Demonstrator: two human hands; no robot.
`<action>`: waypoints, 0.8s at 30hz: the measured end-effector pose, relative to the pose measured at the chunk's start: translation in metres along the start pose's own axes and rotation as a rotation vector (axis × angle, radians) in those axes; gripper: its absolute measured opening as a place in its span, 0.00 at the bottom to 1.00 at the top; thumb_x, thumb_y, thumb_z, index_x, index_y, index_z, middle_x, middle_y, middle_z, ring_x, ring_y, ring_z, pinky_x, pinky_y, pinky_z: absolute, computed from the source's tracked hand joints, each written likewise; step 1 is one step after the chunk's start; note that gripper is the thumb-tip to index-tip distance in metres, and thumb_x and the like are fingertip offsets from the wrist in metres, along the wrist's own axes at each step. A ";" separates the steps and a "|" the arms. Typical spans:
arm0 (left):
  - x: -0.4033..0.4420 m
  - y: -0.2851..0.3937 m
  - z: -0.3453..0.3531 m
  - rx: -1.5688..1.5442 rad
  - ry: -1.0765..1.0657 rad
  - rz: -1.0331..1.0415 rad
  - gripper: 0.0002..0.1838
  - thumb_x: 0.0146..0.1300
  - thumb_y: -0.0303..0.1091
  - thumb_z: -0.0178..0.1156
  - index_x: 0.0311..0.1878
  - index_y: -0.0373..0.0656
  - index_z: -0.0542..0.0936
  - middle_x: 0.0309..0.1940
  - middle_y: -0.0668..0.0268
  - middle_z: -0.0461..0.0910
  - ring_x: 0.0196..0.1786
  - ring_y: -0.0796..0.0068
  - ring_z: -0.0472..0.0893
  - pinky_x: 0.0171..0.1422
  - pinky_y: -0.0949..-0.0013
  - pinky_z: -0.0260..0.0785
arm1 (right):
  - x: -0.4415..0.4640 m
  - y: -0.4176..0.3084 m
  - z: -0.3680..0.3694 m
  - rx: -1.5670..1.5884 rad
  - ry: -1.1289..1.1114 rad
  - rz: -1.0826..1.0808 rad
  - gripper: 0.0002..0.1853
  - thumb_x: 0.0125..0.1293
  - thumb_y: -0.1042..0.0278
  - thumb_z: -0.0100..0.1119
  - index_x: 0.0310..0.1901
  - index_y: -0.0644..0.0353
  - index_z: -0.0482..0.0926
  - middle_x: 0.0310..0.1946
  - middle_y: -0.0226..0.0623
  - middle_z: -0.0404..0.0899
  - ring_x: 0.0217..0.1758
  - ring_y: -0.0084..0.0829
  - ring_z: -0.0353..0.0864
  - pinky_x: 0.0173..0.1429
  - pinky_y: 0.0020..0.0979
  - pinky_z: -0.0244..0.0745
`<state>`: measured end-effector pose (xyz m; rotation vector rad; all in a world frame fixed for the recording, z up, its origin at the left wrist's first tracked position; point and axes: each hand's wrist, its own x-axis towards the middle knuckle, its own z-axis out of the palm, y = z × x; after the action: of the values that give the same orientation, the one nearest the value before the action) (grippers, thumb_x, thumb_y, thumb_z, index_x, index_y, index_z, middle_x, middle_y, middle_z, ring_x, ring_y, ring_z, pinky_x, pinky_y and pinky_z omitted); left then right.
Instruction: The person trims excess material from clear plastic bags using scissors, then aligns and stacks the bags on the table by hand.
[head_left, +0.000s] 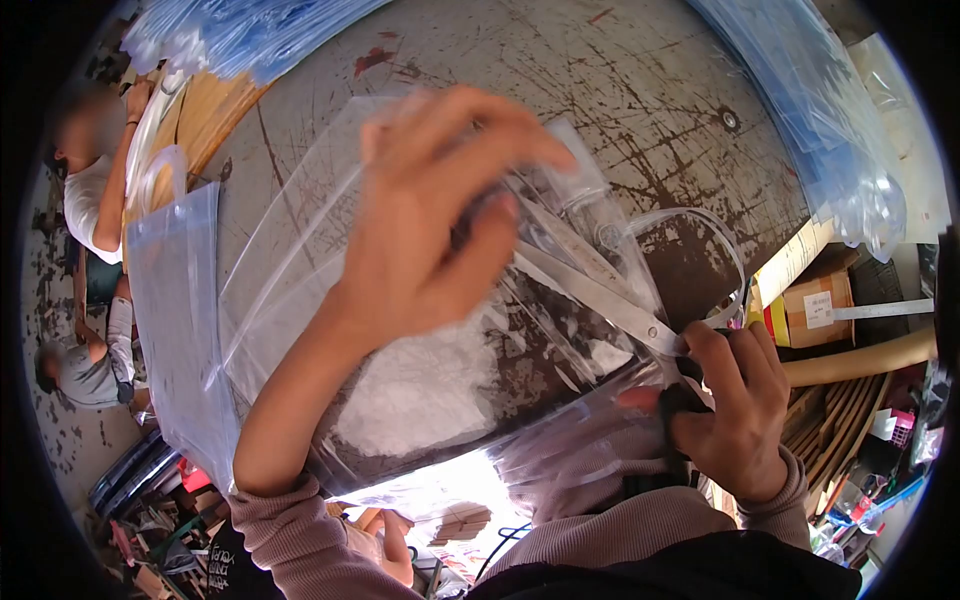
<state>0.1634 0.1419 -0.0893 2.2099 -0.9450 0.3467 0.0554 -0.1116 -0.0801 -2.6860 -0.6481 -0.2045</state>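
Observation:
My right hand [735,410] grips a pair of scissors [592,285] by the dark handles, and the metal blades stand apart, pointing up and left. A clear plastic bag [290,265] lies across the table under the blades and my left hand. Its looped clear handle [715,222] curves out on the right side. Above the bag, my left hand [430,210] is blurred by motion, with thumb and fingers apart and nothing visible between them. The blade tips come close to its thumb. Whether the hand touches the plastic cannot be made out.
The scratched table [560,60] carries stacks of bluish plastic at the back left [270,35] and right [790,110]. Another clear bag [175,320] hangs over the left edge. A cardboard box [818,300] stands at right. Two people [95,200] [90,370] are at left.

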 end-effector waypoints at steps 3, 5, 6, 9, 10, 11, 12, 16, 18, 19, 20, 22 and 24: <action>-0.003 -0.015 -0.003 0.217 0.031 -0.094 0.11 0.49 0.26 0.54 0.38 0.40 0.78 0.39 0.61 0.77 0.48 0.61 0.73 0.58 0.59 0.59 | 0.000 -0.001 0.000 -0.005 0.001 0.006 0.29 0.38 0.61 0.76 0.43 0.64 0.76 0.22 0.35 0.62 0.25 0.35 0.64 0.26 0.35 0.61; -0.003 -0.020 -0.005 0.234 -0.004 -0.119 0.09 0.50 0.24 0.55 0.36 0.40 0.76 0.41 0.60 0.75 0.50 0.60 0.72 0.59 0.59 0.59 | 0.003 -0.006 -0.001 0.027 -0.011 0.095 0.29 0.35 0.62 0.79 0.39 0.66 0.75 0.24 0.37 0.70 0.26 0.37 0.69 0.29 0.35 0.63; -0.003 -0.021 -0.006 0.177 0.000 -0.106 0.07 0.50 0.24 0.57 0.35 0.41 0.75 0.40 0.61 0.74 0.50 0.61 0.72 0.60 0.60 0.58 | 0.004 -0.006 -0.001 0.029 -0.012 0.093 0.29 0.35 0.62 0.79 0.39 0.66 0.75 0.24 0.37 0.70 0.26 0.37 0.69 0.29 0.35 0.63; -0.004 -0.023 -0.009 0.063 0.003 -0.120 0.07 0.51 0.23 0.60 0.32 0.41 0.73 0.38 0.63 0.72 0.50 0.63 0.71 0.60 0.62 0.56 | 0.005 -0.009 -0.002 0.072 -0.011 0.126 0.29 0.34 0.61 0.79 0.39 0.65 0.75 0.24 0.37 0.70 0.26 0.37 0.69 0.29 0.35 0.63; -0.004 -0.024 -0.010 0.009 0.005 -0.146 0.07 0.52 0.23 0.61 0.32 0.42 0.72 0.36 0.65 0.71 0.49 0.64 0.70 0.60 0.63 0.56 | 0.005 -0.010 -0.002 0.079 -0.029 0.146 0.30 0.34 0.61 0.79 0.38 0.65 0.75 0.25 0.37 0.71 0.27 0.37 0.70 0.30 0.35 0.64; -0.004 -0.024 -0.009 0.008 0.004 -0.145 0.07 0.52 0.23 0.61 0.32 0.42 0.72 0.36 0.65 0.71 0.49 0.64 0.70 0.60 0.63 0.56 | 0.005 -0.011 -0.002 0.086 -0.046 0.166 0.30 0.34 0.60 0.80 0.38 0.65 0.75 0.25 0.38 0.71 0.27 0.38 0.70 0.30 0.36 0.64; -0.004 -0.025 -0.009 -0.040 0.026 -0.158 0.08 0.50 0.24 0.63 0.31 0.44 0.74 0.35 0.68 0.72 0.47 0.67 0.70 0.59 0.63 0.54 | 0.006 -0.011 -0.002 0.087 -0.045 0.167 0.30 0.34 0.60 0.80 0.38 0.65 0.75 0.25 0.38 0.71 0.27 0.38 0.70 0.30 0.36 0.64; -0.003 -0.025 -0.008 -0.111 0.059 -0.171 0.08 0.49 0.25 0.64 0.30 0.45 0.75 0.33 0.70 0.74 0.44 0.70 0.71 0.58 0.64 0.53 | 0.011 -0.013 0.000 0.104 -0.037 0.151 0.32 0.33 0.58 0.80 0.39 0.65 0.75 0.28 0.39 0.72 0.30 0.40 0.72 0.33 0.37 0.67; -0.004 -0.025 -0.009 -0.121 0.057 -0.168 0.08 0.49 0.25 0.64 0.30 0.45 0.74 0.33 0.70 0.74 0.44 0.70 0.71 0.58 0.64 0.53 | 0.012 -0.015 0.000 0.083 -0.041 0.152 0.32 0.32 0.57 0.80 0.39 0.65 0.75 0.28 0.40 0.72 0.30 0.41 0.72 0.34 0.38 0.67; -0.004 -0.025 -0.009 -0.132 0.057 -0.166 0.08 0.49 0.26 0.64 0.30 0.45 0.74 0.33 0.70 0.74 0.44 0.70 0.72 0.58 0.64 0.54 | 0.013 -0.016 0.000 0.065 -0.045 0.152 0.33 0.32 0.57 0.80 0.39 0.65 0.75 0.29 0.40 0.72 0.30 0.41 0.72 0.34 0.38 0.67; -0.003 -0.025 -0.009 -0.132 0.057 -0.165 0.08 0.49 0.26 0.64 0.30 0.45 0.74 0.33 0.70 0.74 0.44 0.70 0.72 0.58 0.64 0.54 | 0.013 -0.016 -0.001 0.046 -0.049 0.152 0.33 0.32 0.57 0.80 0.39 0.65 0.75 0.29 0.40 0.72 0.31 0.41 0.72 0.34 0.38 0.67; -0.003 -0.026 -0.009 -0.164 0.066 -0.154 0.07 0.50 0.26 0.64 0.30 0.44 0.74 0.32 0.69 0.74 0.42 0.69 0.73 0.57 0.64 0.55 | 0.015 -0.014 0.001 0.044 -0.020 0.113 0.30 0.35 0.58 0.78 0.39 0.64 0.76 0.26 0.37 0.67 0.27 0.37 0.68 0.29 0.36 0.64; -0.004 -0.025 -0.012 -0.181 0.023 -0.185 0.07 0.51 0.29 0.63 0.30 0.43 0.73 0.34 0.67 0.71 0.45 0.69 0.70 0.58 0.65 0.55 | 0.015 -0.012 0.002 0.043 0.008 0.074 0.27 0.39 0.59 0.76 0.39 0.63 0.77 0.23 0.34 0.63 0.24 0.32 0.64 0.23 0.34 0.60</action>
<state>0.1789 0.1644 -0.0944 2.1018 -0.7223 0.1918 0.0626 -0.0947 -0.0747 -2.6612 -0.5436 -0.1792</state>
